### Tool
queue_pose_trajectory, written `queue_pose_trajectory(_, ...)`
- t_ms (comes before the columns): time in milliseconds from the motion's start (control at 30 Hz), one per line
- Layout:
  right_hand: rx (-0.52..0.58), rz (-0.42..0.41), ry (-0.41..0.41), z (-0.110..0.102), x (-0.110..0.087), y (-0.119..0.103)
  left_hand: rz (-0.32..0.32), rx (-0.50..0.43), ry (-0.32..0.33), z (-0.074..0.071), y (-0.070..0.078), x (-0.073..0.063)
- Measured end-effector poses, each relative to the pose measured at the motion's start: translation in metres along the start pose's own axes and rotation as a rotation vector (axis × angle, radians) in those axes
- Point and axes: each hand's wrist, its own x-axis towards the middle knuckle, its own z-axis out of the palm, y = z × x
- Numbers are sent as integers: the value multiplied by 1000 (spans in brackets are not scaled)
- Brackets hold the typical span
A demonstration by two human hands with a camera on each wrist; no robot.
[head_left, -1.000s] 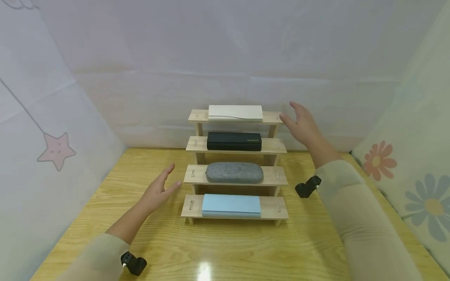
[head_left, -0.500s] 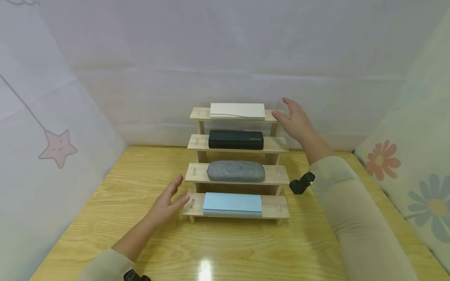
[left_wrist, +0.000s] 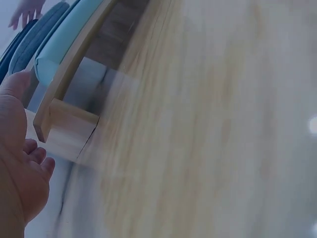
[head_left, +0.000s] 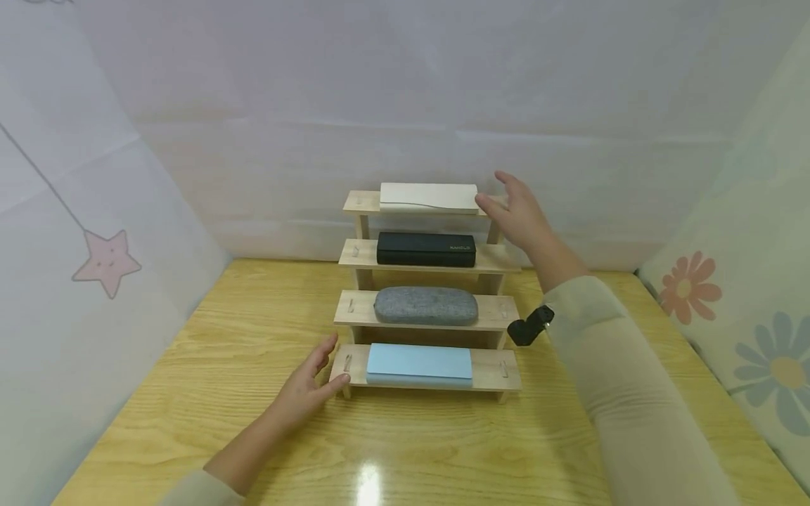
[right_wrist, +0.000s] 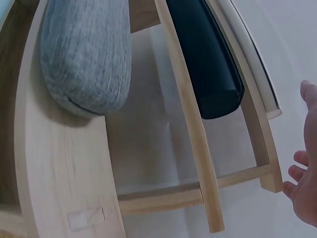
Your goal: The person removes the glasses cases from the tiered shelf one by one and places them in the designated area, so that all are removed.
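A four-step wooden display rack [head_left: 493,369] bears one glasses case on each step. The top one is white [head_left: 429,195], below it a black case [head_left: 425,249], then a grey fabric case [head_left: 426,306], and a light blue case [head_left: 419,362] on the lowest step. My left hand [head_left: 308,388], thumb and fingers spread apart, is at the left end of the lowest step. Over the right end of the top step, my right hand [head_left: 520,214] has its thumb close to the white case's right end. Neither hand holds anything.
The rack stands on a wood-grain table [head_left: 266,316] near a pale cloth backdrop [head_left: 304,84]. A printed side cloth with flowers [head_left: 747,225] hangs at the right. A black wrist device [head_left: 530,325] sits on the right sleeve.
My right hand has moved left, toward the white case. My left hand has moved right and nearer to me, to the lowest step's left end. The cases keep their places on the rack.
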Motion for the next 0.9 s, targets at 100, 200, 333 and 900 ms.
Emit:
queue_pose_trajectory(100, 26, 0, -3, 3, 2, -1, -10, -4, 5, 4, -3, -2)
queue_pose_trajectory(200, 37, 6, -9, 6, 4, -2, -1, -16, 17, 9, -5, -3)
queue_pose_trajectory(333, 40, 14, -27, 10, 6, -5, 18, -35, 64, 17, -9, -5)
queue_pose_trajectory(900, -37, -13, -54, 27, 21, -17, 44, -88, 181, 31, -18, -11)
